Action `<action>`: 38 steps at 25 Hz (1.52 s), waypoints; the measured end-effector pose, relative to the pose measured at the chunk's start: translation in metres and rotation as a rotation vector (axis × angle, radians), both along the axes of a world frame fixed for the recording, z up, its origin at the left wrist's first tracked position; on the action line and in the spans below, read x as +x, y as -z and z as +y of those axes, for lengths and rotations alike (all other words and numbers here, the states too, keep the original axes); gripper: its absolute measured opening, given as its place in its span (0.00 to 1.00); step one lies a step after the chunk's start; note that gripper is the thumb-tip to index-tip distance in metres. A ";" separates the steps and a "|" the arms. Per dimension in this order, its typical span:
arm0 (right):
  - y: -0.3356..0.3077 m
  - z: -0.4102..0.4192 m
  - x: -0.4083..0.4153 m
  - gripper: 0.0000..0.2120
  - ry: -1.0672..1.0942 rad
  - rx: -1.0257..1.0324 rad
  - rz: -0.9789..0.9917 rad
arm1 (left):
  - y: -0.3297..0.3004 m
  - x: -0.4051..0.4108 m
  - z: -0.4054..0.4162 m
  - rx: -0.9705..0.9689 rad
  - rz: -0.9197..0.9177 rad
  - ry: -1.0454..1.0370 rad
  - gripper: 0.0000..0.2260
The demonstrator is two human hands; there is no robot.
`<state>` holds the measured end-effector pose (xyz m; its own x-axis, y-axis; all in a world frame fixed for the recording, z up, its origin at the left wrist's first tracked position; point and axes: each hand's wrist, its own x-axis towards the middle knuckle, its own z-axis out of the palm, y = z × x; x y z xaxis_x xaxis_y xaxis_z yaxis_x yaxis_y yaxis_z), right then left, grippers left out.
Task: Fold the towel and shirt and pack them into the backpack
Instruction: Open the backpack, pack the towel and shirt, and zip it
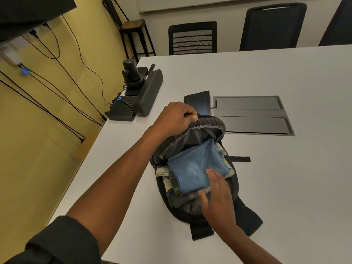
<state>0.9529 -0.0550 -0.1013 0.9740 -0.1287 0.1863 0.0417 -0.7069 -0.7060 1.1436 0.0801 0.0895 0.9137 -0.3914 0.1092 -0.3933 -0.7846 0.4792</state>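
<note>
A black backpack lies on the white table with its main compartment open. A folded blue towel rests inside on top of a folded plaid shirt, both partly sticking out of the opening. My left hand is shut on the backpack's top flap and holds it up. My right hand lies flat with fingers spread on the near edge of the towel and shirt.
A black conference camera and speaker unit stands at the table's left edge. A dark tablet and a grey cable hatch lie behind the backpack. Chairs stand along the far side. Cables hang on the yellow wall.
</note>
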 end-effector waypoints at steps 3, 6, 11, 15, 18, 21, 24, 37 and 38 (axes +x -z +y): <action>0.004 -0.001 0.061 0.38 -0.307 -0.462 -0.033 | 0.002 -0.003 -0.002 0.012 -0.007 0.007 0.06; 0.018 -0.001 0.107 0.41 -0.450 -0.637 0.185 | 0.003 -0.004 0.001 0.006 0.000 -0.002 0.05; 0.024 -0.004 0.127 0.45 -0.521 -0.651 0.364 | 0.000 -0.004 0.000 0.011 -0.027 0.026 0.05; 0.026 -0.016 0.088 0.52 -0.590 -0.673 0.136 | -0.002 -0.001 0.007 -0.008 -0.030 0.027 0.05; 0.049 -0.023 0.069 0.58 -0.624 -0.778 0.110 | 0.000 -0.004 0.007 -0.020 -0.018 0.049 0.05; 0.065 -0.012 0.081 0.64 -0.597 -0.820 0.145 | -0.001 -0.011 0.003 -0.034 -0.020 0.083 0.05; 0.073 -0.003 0.089 0.62 -0.576 -0.823 0.116 | -0.005 -0.016 0.003 -0.026 -0.005 0.137 0.04; 0.065 0.032 0.149 0.45 -0.501 -0.837 0.083 | -0.014 -0.052 0.005 -0.030 -0.026 0.233 0.04; 0.067 0.035 0.154 0.44 -0.494 -0.831 0.098 | -0.015 -0.054 0.006 -0.029 -0.021 0.232 0.04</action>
